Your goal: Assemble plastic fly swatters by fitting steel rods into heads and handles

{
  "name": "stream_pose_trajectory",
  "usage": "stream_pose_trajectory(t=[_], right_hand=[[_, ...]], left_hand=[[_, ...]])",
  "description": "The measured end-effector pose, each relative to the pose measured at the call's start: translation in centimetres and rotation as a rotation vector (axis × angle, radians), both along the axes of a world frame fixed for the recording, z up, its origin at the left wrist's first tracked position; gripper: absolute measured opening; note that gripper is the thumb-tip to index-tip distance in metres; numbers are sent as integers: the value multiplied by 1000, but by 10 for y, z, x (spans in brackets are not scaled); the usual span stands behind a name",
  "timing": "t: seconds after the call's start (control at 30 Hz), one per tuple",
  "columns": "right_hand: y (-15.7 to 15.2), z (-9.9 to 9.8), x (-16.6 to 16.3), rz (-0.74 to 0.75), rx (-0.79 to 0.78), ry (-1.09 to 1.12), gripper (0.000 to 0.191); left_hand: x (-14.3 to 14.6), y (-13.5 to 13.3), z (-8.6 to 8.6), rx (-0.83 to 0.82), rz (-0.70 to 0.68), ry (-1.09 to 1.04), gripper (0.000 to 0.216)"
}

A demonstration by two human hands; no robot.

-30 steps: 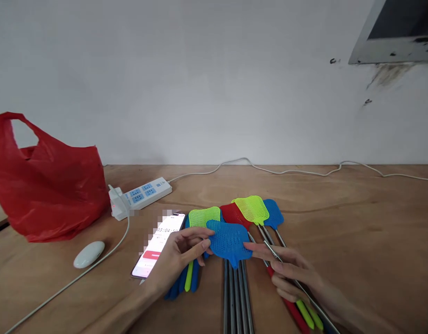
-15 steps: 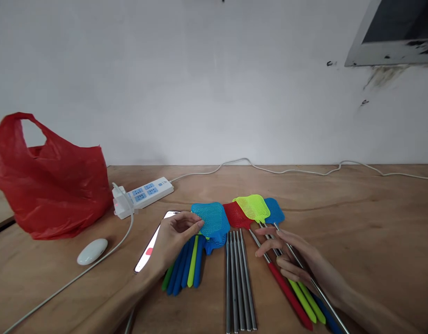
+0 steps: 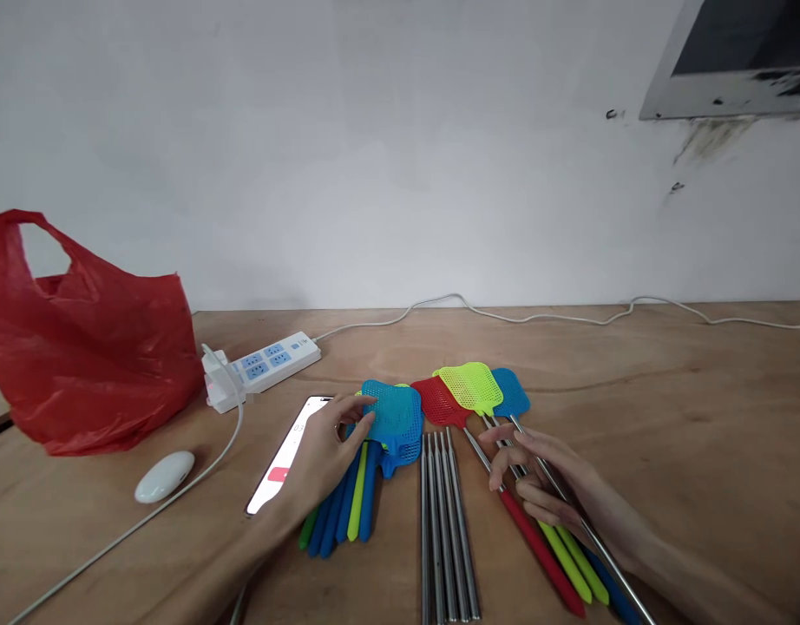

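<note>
My left hand [image 3: 328, 447] pinches the left edge of a blue mesh fly swatter head [image 3: 392, 412], which lies over other swatter heads. Under and beside that hand are several blue and green handles [image 3: 356, 502]. My right hand [image 3: 560, 486] holds a thin metal rod [image 3: 612, 564] slanting toward the lower right, its index finger stretched out and the others curled. Beneath the right hand lie assembled fly swatters with a red head [image 3: 439, 402], a yellow-green head [image 3: 471, 388] and a blue head [image 3: 510, 392]. Between the hands, several metal rods [image 3: 445, 529] lie side by side.
A lit phone [image 3: 270, 495] lies partly under my left wrist. Farther left are a white rounded object [image 3: 164, 477], a red plastic bag [image 3: 94, 347] and a white power strip [image 3: 270, 369]. Its cable [image 3: 543, 321] runs along the wall on the wooden table [image 3: 666, 417].
The blue swatter head at my left hand has shifted slightly and sits more squarely over the heads below. My right hand stays nearly in place, still with the rod.
</note>
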State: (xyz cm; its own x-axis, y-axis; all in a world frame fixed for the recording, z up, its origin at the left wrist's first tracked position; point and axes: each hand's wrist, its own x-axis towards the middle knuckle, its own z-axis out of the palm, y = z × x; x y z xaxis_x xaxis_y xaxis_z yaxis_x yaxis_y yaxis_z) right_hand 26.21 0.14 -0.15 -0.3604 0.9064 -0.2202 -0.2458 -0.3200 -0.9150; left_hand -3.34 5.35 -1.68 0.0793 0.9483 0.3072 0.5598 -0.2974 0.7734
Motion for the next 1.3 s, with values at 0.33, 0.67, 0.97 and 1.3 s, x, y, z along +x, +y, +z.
stream_pose_trajectory(t=[0.33,0.67,0.97,1.3], right_hand=[[1,-1,0,-105,5,-26,38],[4,-7,3,-433,-21,3,45],[4,-5,4,-473,119,1,40],[-3,-18,-2,-121,324,-229,29]], left_hand=[[7,-20,5,236,-223,464,32],[6,-26,4,163,-363,612,41],[8,-35,15,189,-430,436,29],[18,-52,17,140,-555,376,18]])
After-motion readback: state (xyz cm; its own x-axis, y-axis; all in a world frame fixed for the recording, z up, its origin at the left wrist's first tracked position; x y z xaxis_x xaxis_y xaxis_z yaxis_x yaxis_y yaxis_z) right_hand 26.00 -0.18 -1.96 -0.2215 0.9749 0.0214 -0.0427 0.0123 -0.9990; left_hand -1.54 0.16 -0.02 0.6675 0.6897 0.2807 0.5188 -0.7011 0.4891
